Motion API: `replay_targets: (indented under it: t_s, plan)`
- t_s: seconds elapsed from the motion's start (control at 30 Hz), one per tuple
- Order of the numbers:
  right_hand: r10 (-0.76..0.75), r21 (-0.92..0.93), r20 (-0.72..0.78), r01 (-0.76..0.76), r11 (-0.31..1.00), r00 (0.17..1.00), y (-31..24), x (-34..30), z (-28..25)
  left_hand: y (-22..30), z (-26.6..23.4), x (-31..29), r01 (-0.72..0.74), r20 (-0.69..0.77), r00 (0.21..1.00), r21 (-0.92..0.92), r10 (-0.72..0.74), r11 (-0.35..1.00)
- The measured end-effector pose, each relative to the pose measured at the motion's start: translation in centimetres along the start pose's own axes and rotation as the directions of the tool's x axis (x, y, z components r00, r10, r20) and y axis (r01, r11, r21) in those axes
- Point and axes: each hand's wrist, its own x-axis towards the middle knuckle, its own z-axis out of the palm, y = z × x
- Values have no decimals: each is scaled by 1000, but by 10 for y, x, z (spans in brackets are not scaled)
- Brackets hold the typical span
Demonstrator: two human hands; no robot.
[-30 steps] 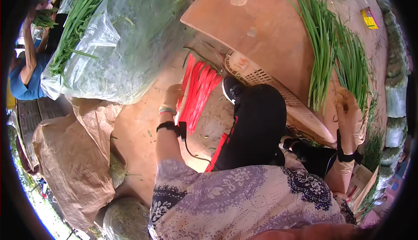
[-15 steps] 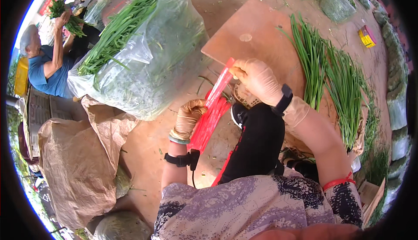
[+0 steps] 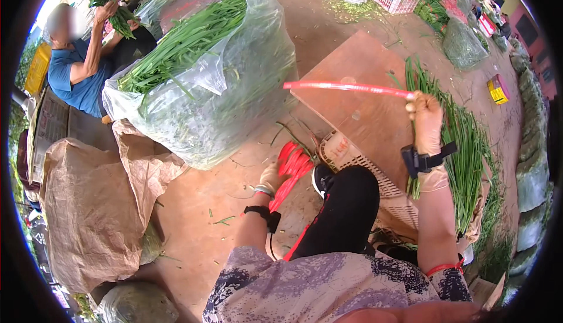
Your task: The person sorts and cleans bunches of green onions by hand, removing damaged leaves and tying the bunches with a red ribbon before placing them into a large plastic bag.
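My right hand [image 3: 426, 119], gloved, is raised over the brown board [image 3: 363, 82] and grips one end of a long red strip [image 3: 346, 88] that stretches out level to the left. My left hand [image 3: 274, 177], also gloved, rests low on a bundle of red strips [image 3: 292, 170] lying on the ground beside my black-trousered knee [image 3: 346, 206]. Green chives [image 3: 463, 147] lie spread along the board's right side.
A big clear plastic bag full of green chives [image 3: 205, 82] stands to the left of the board. Brown sacks [image 3: 94, 200] lie at the lower left. A person in a blue shirt [image 3: 73, 77] handles greens at the far left. A white crate [image 3: 375, 176] supports the board.
My right hand has pulled a single red strip out of the bundle, up and to the right, over the board. My left hand stays down on the bundle.
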Motion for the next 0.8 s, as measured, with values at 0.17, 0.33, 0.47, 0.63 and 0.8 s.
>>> replay_targets:
  t_s: [0.17, 0.33, 0.47, 0.63, 0.8]
  plan:
    - [259, 36, 19, -260, 965, 966, 17, -46, 18, 211, -84, 42, -278, -248, 961, -867, 126, 414]
    - [246, 5, 18, -246, 969, 969, 36, -65, 7, 242, -96, 123, 49, 20, 977, -990, -212, 134]
    - [220, -4, -4, -220, 975, 975, 64, -66, -19, 239, -81, 174, -30, -57, 983, -988, -175, 153]
    - [208, -281, -84, -224, 933, 974, 100, -74, -48, 232, -57, 217, 21, -20, 968, -987, -251, 162]
    - [-2, -669, 4, 4, 743, 1000, 110, -75, -49, 183, -46, 266, -25, -97, 964, -960, -248, 280]
